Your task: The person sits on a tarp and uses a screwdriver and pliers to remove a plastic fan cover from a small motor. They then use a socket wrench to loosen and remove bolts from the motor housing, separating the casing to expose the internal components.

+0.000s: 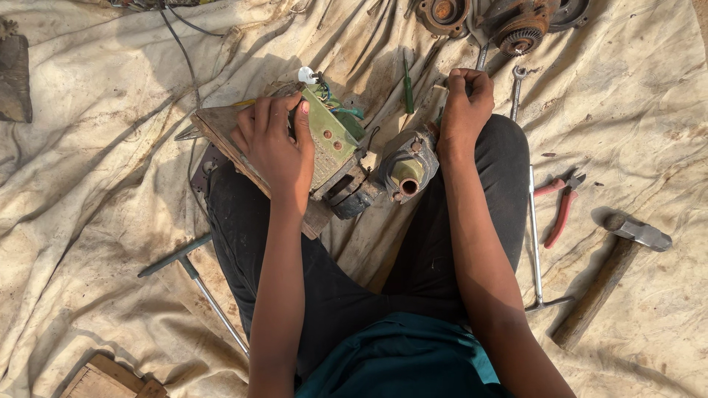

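Right in the middle, across the sitter's lap, lies a dismantled green power tool body (330, 140), its flat green housing face up with two small round fixings showing and coloured wires (333, 103) spilling from the far end. The left hand (274, 144) is spread over it, fingers wrapped around the near edge and pressing it down against a wooden board (221, 129) beneath. Just beside it, toward the right knee, sits the grey motor housing (408, 168) with its open round mouth facing the camera. The right hand (466, 103) is closed in a fist a little farther out, clenched round something slim; what it grips is hidden by the fingers, so I cannot tell the tool. The hands are apart, one on each side of the work. My read: a firm, flat hold from the left hand matters here, keeping the body from rocking on the board, with wires kept clear of the fingers. Further out on the stained cloth (88, 184): a green-handled screwdriver (406, 87), a spanner (517, 92), red-handled pliers (560, 206), a hammer (612, 276) at the right, a long T-handled wrench (536, 243) by the right leg, another T-handled tool (199, 284) at the left, and rusty motor parts (516, 29) at the top.
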`<state>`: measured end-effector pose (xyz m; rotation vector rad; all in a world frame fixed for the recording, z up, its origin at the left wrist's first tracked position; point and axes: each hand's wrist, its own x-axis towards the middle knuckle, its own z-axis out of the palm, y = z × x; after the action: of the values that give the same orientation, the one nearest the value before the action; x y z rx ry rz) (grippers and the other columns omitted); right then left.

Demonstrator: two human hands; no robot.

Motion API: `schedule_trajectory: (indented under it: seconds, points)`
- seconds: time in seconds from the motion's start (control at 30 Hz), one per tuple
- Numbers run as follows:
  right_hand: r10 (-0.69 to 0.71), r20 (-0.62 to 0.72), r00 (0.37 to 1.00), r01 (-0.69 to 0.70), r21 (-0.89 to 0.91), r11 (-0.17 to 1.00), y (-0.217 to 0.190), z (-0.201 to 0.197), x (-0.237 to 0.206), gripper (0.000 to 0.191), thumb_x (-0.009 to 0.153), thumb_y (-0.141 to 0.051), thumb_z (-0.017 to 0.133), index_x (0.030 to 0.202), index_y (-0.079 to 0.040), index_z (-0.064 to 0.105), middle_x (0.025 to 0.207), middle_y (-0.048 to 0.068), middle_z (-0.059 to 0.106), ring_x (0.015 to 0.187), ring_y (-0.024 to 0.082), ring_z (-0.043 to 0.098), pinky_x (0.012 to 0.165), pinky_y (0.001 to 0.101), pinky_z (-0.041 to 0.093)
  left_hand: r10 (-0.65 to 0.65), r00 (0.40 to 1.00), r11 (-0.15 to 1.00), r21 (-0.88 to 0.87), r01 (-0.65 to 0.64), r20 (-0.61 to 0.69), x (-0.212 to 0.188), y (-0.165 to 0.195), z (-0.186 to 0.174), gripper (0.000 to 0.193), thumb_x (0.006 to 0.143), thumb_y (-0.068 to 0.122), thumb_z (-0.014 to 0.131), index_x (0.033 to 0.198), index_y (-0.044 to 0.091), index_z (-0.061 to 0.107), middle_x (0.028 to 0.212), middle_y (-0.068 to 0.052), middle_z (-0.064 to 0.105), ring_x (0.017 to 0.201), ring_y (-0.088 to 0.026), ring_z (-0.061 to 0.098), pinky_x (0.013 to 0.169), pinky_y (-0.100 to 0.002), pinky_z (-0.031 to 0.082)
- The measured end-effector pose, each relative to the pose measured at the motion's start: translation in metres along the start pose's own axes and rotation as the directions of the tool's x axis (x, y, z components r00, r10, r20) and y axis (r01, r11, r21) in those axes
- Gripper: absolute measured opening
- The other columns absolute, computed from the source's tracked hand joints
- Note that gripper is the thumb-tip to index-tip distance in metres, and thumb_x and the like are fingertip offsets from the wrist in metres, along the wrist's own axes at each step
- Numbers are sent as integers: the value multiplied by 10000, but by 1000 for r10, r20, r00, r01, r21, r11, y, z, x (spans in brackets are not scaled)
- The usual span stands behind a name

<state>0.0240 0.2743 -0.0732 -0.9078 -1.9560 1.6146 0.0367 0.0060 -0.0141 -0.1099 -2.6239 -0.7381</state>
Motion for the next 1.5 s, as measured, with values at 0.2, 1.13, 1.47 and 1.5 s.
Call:
schedule_trajectory:
  seconds: [0.2,1.13,1.47,1.5]
  points:
    - [-132,3,991,131,-167,977,-11,-3,-9,168,956,-175,685,973,-7,678,974,89,655,925,229,599,885,402,505,-4,1000,994,-109,3,-7,0,-2,3,142,1014,273,678,1117,185,719,1143,12,622,1179,-251,490,1055,-477,327]
    - [-269,820,504,766,-282,577,-104,24,16,274,1105,-170,566,1225,62,484,700,234,607,654,390,643,649,527,491,-89,990,990,-122,76,-107,-4,-23,-9,165,1024,205,676,1182,159,682,1325,-1,599,1290,-279,479,1144,-497,333]
    - [-191,950,248,910,-161,381,-173,38,-54,183,935,-184,731,1104,-118,743,680,97,718,596,238,711,558,405,557,-7,999,988,-157,0,-41,2,-22,-17,215,972,340,734,1142,210,735,1265,30,605,1185,-241,545,1077,-466,361]
    - [-196,948,250,919,-169,357,-173,37,-55,180,918,-171,737,1089,-117,744,679,94,719,605,236,712,559,404,558,-10,999,989,-148,5,-35,2,-22,-17,217,966,345,734,1139,214,738,1258,31,606,1178,-240,542,1073,-466,360]
